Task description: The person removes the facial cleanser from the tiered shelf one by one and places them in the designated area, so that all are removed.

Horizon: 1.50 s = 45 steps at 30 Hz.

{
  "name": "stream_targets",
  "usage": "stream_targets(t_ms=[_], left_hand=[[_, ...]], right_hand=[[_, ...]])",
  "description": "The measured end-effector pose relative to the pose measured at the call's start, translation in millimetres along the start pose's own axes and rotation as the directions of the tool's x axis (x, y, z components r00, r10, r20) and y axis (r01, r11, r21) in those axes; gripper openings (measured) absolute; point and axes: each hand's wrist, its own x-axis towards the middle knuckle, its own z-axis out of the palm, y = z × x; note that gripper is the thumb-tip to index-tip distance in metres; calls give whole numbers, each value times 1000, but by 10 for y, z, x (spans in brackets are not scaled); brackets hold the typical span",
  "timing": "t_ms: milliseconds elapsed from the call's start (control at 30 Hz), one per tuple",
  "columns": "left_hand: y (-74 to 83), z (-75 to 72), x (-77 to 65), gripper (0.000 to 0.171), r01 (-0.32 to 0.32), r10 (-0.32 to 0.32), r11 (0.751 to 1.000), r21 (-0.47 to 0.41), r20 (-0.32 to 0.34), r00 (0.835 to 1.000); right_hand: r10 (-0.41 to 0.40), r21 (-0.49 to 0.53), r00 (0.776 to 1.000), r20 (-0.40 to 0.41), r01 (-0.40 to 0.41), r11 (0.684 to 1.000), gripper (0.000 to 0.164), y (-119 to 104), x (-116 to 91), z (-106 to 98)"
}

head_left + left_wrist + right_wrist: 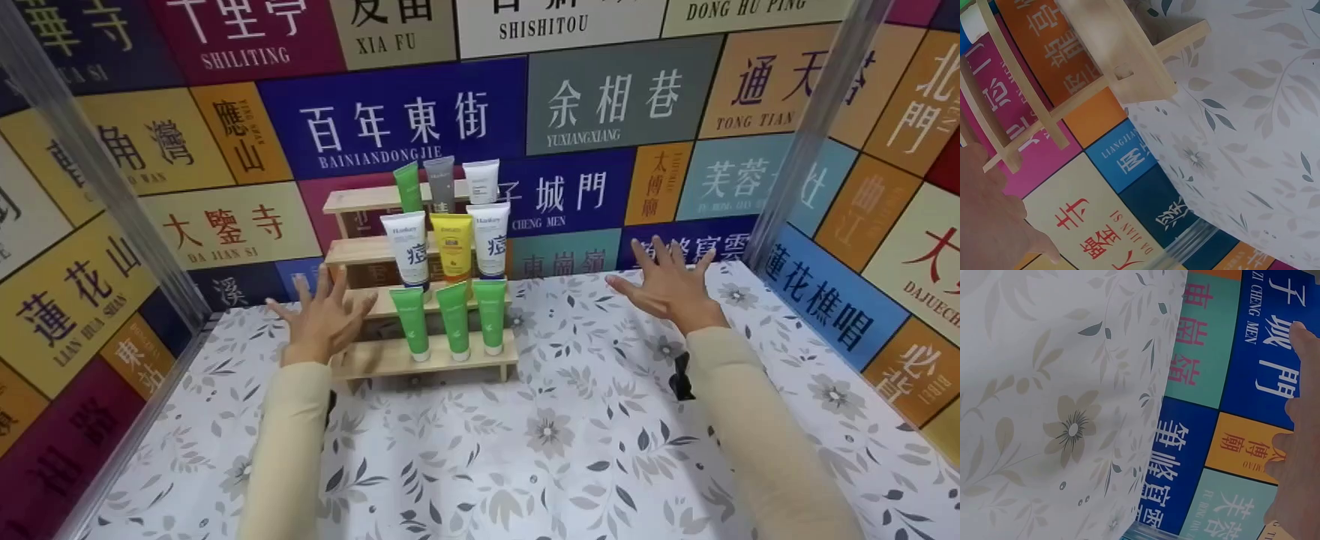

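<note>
A stepped wooden shelf (352, 360) stands on the table, holding squeeze tubes. On its lowest tier are three green tubes (456, 321). Above them a yellow tube (452, 244) sits between two white tubes (406, 244). The top tier holds a small green tube (408, 187), a grey tube (440, 180) and a white tube (482, 180). My left hand (319, 322) is raised beside the shelf's left end, fingers spread, holding nothing; contact with the wood cannot be told. Well to the right of the shelf, my right hand (675, 289) hovers with fingers splayed and holds nothing.
A white cloth with grey flowers and leaves covers the table (547, 465). Behind and on both sides rise walls of coloured panels (405, 112) with lettering. Clear upright corner posts (810, 135) stand at the left and right.
</note>
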Motion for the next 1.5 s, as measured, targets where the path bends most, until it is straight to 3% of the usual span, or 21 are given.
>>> stream_targets(t_ms=[400, 633, 900, 1100, 1333, 1433, 1500], left_hand=[[-88, -90, -35, 90, 0, 1, 999, -47, 9, 1000], [-141, -92, -82, 88, 16, -14, 986, -169, 15, 1000], [-222, 2, -162, 86, 24, -18, 946, -323, 21, 1000], [-306, 45, -248, 81, 47, -58, 872, -486, -8, 998], [-405, 79, -356, 76, 140, -177, 762, -632, 5, 984], [-434, 127, -415, 74, 149, -200, 705, -693, 7, 980], [-445, 184, -473, 71, 150, -204, 648, -747, 19, 979]], right_hand=[[-7, 8, 1000, -20, 7, 1000, 103, -86, 56, -89], [-40, 51, 998, -46, 43, 998, 101, -183, 98, -223], [-80, 158, 995, -56, 88, 984, 97, -323, 144, -371], [-100, 212, 991, -91, 117, 970, 97, -441, 183, -443], [-87, 339, 992, -94, 114, 934, 97, -652, 219, -556], [-89, 372, 992, -85, 114, 921, 95, -764, 238, -652], [-95, 368, 993, -72, 115, 923, 95, -831, 254, -731]])
